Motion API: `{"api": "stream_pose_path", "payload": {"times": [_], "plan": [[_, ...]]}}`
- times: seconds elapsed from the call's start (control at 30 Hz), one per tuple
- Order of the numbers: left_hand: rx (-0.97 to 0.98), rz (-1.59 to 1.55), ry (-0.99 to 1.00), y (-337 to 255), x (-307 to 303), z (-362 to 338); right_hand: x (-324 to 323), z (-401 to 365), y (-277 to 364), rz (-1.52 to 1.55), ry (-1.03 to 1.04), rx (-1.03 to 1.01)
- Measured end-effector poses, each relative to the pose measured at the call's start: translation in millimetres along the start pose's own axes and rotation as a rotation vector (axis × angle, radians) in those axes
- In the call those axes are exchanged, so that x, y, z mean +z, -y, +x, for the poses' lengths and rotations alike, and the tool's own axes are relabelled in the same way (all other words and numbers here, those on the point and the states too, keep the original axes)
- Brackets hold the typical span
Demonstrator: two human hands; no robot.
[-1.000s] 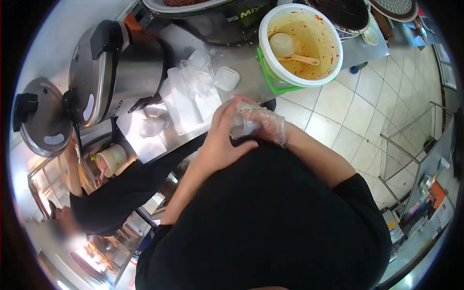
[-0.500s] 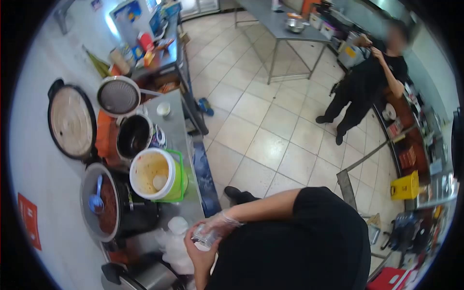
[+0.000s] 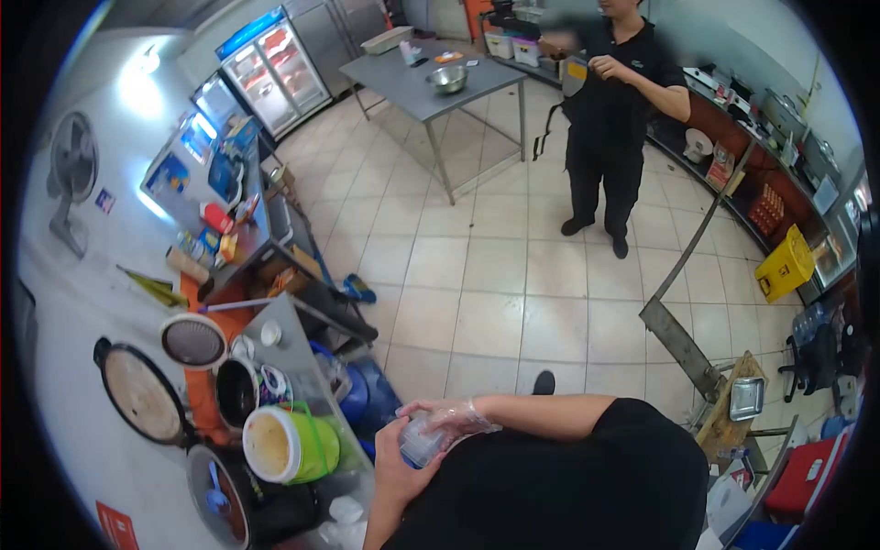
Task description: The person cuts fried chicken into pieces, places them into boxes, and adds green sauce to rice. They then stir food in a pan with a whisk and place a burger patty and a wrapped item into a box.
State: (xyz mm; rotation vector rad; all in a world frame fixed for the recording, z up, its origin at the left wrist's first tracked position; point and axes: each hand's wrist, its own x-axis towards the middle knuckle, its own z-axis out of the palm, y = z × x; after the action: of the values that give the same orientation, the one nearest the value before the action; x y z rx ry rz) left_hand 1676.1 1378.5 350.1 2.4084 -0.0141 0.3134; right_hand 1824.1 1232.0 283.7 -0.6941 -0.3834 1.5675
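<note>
Now I get view swung up from steel counter (image 3: 298, 353) across tiled floor (image 3: 495, 307); clear plastic container (image 3: 420, 446) stays lower centre of frame, clasped between bare left hand (image 3: 394, 472) and gloved right hand (image 3: 451, 418), so both remain occupied.

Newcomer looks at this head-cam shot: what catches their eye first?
Probably the lime-green bucket on the metal counter, lower left, then the yellow bin at far right. At bottom centre, the gloved right hand and bare left hand hold a clear plastic container between them.
</note>
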Motion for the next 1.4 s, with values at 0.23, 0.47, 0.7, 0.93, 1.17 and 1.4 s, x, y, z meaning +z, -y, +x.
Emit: {"api": "stream_pose_path", "payload": {"times": [0.23,0.47,0.7,0.93,1.17,1.4], "plan": [[0.13,-0.144,0.145,-47.7,95.9,165.8,-102.3,-126.5,103.9,-0.017,-0.175,-0.169],[0.327,-0.239,0.329,-66.9,167.5,321.7,-195.3,-200.0,171.8,0.182,-0.324,-0.266],[0.355,-0.357,0.464,-26.3,227.6,499.5,-320.0,-208.4,285.0,0.102,-0.446,-0.315],[0.547,-0.42,0.605,-33.9,270.4,740.5,-410.5,-236.4,441.2,0.173,-0.66,-0.513],[0.854,-0.385,0.808,-77.8,373.2,929.7,-512.8,-268.0,513.3,0.476,-0.868,-0.947],[0.923,-0.361,0.861,-123.7,486.8,1082.2,-647.0,-318.5,609.6,0.721,-0.981,-1.169]]}}
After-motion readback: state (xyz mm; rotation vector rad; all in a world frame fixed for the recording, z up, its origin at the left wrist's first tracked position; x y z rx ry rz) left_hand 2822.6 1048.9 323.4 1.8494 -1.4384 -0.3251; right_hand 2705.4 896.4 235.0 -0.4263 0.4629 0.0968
